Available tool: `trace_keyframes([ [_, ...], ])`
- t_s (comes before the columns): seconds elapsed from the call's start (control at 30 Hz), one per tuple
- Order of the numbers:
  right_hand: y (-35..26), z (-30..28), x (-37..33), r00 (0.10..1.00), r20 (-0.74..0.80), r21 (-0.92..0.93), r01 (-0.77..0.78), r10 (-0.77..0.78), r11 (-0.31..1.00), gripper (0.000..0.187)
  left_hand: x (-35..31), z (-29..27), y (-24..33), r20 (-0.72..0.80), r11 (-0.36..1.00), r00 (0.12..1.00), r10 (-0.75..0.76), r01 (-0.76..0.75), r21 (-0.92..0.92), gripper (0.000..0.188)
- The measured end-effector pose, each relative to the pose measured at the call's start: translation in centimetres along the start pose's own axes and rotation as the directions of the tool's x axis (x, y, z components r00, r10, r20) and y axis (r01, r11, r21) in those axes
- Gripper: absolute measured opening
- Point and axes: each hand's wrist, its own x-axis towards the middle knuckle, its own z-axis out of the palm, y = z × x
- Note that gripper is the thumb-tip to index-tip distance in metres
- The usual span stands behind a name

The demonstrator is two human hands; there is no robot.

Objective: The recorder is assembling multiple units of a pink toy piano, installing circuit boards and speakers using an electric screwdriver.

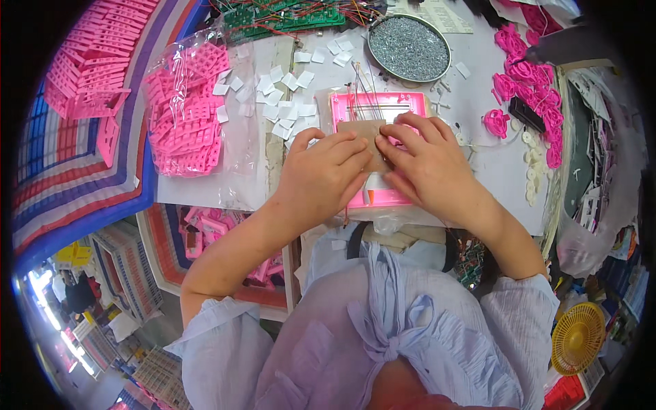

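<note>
On the bench in front of me lies a pink plastic casing (392, 198), with thin wires (365, 96) standing up at its far end. A flat brown square piece (362, 128), like cardboard or board, sits over the casing's middle. My left hand (326, 167) grips its left side with curled fingers; the thumb is hidden. At its right edge my right hand (435, 162) pinches the piece between bent fingers and thumb. What lies under the brown piece is covered.
Small white squares (287, 109) lie scattered left of the casing, beside a see-through bag of pink parts (184, 116). Beyond are a round dish of screws (410, 48) and green circuit boards (280, 20). Pink coiled cords (529, 82) and white discs (531, 167) lie right.
</note>
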Motion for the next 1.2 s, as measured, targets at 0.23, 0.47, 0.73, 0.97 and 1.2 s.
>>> trace_keyframes([
  [0.23, 5.3, -10.5, -1.8, 0.422, -0.889, 0.224, 0.058, 0.179, 0.973, 0.026, 0.5, -0.8, 0.5, 0.04, 0.998, 0.999, 0.016, -0.018, 0.052, 0.027],
  [0.47, 8.7, -11.4, 6.1, 0.806, -0.47, 0.858, 0.321, 0.359, 0.402, 0.045, 12.7, -0.9, -3.3, 0.163, 0.992, 0.985, 0.058, -0.039, -0.117, 0.014],
  [0.73, 9.5, -8.2, 4.8, 0.809, -0.443, 0.878, 0.303, 0.386, 0.371, 0.045, 21.3, 4.7, -6.7, 0.203, 0.937, 0.97, 0.132, -0.189, 0.293, 0.014],
  [0.97, 8.3, -7.0, 5.3, 0.772, -0.435, 0.882, 0.261, 0.464, 0.392, 0.048, 22.3, 5.5, -8.1, 0.213, 0.946, 0.977, -0.021, -0.05, 0.322, 0.024],
  [1.2, 6.0, -6.9, 3.0, 0.81, -0.357, 0.918, 0.213, 0.465, 0.334, 0.034, 15.5, -0.5, -4.1, -0.073, 0.993, 0.991, 0.114, -0.113, 0.02, 0.019],
])
